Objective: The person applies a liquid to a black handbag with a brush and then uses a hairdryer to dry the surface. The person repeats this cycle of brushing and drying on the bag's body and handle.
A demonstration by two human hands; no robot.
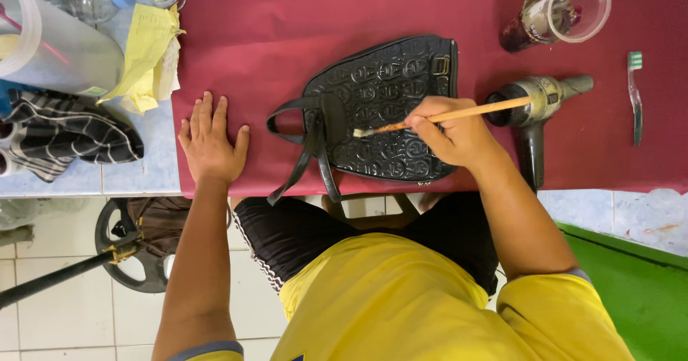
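Note:
A black embossed handbag (387,88) lies flat on a dark red cloth (272,31), its straps trailing toward the table's near edge. My right hand (453,133) holds a thin wooden paintbrush (466,111) like a pen, its pale bristle tip touching the bag's surface near the strap base. My left hand (210,142) rests palm down on the cloth, fingers spread, to the left of the bag and holding nothing.
A hair dryer (534,106) lies right of the bag, a green toothbrush (635,96) farther right, a clear plastic cup (562,10) at the back. Yellow papers (147,56), a striped cloth (61,131) and clear containers (50,42) sit at left. A tiled floor lies below.

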